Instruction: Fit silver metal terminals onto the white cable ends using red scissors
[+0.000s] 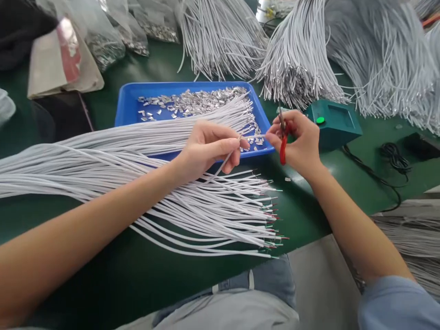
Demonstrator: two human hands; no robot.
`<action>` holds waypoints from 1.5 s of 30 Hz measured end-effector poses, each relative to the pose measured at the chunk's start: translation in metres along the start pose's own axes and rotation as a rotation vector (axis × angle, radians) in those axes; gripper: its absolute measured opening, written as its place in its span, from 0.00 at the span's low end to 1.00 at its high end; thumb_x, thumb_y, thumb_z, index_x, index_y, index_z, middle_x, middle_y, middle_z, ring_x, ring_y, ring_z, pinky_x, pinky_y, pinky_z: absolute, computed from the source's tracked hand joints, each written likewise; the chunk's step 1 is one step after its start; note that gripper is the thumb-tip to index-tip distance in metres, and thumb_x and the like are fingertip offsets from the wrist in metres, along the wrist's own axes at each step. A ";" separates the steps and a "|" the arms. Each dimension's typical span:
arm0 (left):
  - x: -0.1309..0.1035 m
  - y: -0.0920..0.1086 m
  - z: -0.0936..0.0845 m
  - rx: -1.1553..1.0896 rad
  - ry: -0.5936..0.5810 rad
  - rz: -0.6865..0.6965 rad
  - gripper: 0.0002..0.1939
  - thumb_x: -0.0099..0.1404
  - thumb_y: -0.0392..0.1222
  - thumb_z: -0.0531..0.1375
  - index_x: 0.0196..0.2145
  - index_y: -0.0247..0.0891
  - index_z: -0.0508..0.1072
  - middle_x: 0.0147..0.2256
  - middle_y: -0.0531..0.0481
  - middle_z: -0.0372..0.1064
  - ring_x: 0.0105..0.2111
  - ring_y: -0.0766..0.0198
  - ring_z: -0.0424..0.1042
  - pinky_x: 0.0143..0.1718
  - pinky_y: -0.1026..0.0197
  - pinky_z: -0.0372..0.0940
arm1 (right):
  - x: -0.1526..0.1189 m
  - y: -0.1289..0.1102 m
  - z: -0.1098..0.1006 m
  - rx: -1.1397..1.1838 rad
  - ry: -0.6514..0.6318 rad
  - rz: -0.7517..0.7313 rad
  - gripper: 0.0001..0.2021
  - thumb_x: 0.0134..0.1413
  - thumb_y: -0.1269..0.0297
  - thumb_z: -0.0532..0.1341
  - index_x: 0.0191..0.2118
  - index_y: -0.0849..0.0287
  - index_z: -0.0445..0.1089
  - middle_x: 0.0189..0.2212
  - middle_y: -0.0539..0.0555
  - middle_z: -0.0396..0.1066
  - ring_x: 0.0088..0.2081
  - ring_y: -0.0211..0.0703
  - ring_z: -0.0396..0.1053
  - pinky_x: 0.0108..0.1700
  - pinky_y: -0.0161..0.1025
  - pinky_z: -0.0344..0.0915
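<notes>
Single white cable (225,162): gripped in the left hand (210,147), its end reaching the right fingertips, over the tray's near right corner. Left hand: thumb and fingers closed on the cable. Right hand (301,140): closed around red-handled scissors (283,149), blades upward, thumb and forefinger pinched at the cable's end. Hands: apart, the cable spanning them.

Blue plastic tray (124,103): one, toward the far side of the tabletop (113,279); held small silvery metal pieces (206,101), heaped along its far side and scattered at left and right. A bundle of white cables (137,133) crossed its left rim, ends inside among the pieces.

Loose white cables (213,211): many, between tray and near edge, red and green wire ends pointing right; green surface showed between them and that edge.

Clear plastic bags (103,46): several, toward the far left corner, metal pieces within.

Grey-white cable bundles (295,50): large, along the far edge, centre to right.

Green box (333,121): one, round green button, right of the tray; black cord (371,172) ran from beside it toward the right-hand edge, green surface showing between cord and right forearm.
</notes>
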State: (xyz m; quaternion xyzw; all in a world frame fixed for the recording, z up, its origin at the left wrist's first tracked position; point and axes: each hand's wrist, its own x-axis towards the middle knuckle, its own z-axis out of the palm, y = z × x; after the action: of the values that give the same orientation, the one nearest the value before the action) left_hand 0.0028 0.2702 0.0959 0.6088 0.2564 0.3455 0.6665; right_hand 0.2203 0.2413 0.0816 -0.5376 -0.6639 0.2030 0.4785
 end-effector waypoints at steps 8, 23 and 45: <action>0.006 -0.010 0.005 0.187 0.044 0.016 0.13 0.60 0.47 0.64 0.26 0.33 0.75 0.21 0.51 0.69 0.21 0.71 0.69 0.22 0.69 0.64 | 0.003 0.005 0.000 -0.010 0.333 0.059 0.08 0.52 0.66 0.62 0.37 0.50 0.63 0.34 0.49 0.72 0.37 0.41 0.69 0.39 0.42 0.66; 0.007 -0.006 0.004 0.305 0.016 0.009 0.14 0.54 0.48 0.66 0.24 0.32 0.76 0.22 0.52 0.69 0.23 0.70 0.67 0.24 0.69 0.62 | -0.018 -0.024 0.021 0.358 0.054 0.237 0.13 0.44 0.62 0.69 0.35 0.50 0.65 0.31 0.48 0.74 0.36 0.44 0.74 0.37 0.44 0.72; 0.004 -0.004 0.005 0.255 -0.130 0.008 0.09 0.57 0.40 0.66 0.24 0.31 0.75 0.20 0.53 0.66 0.21 0.71 0.64 0.23 0.69 0.59 | -0.019 -0.027 0.018 0.316 0.152 0.220 0.11 0.48 0.65 0.67 0.37 0.50 0.65 0.29 0.48 0.73 0.32 0.42 0.73 0.33 0.42 0.70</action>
State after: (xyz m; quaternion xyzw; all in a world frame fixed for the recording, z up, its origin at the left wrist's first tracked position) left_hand 0.0101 0.2703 0.0929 0.7106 0.2522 0.2726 0.5976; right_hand 0.1906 0.2191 0.0865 -0.5390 -0.5232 0.3143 0.5805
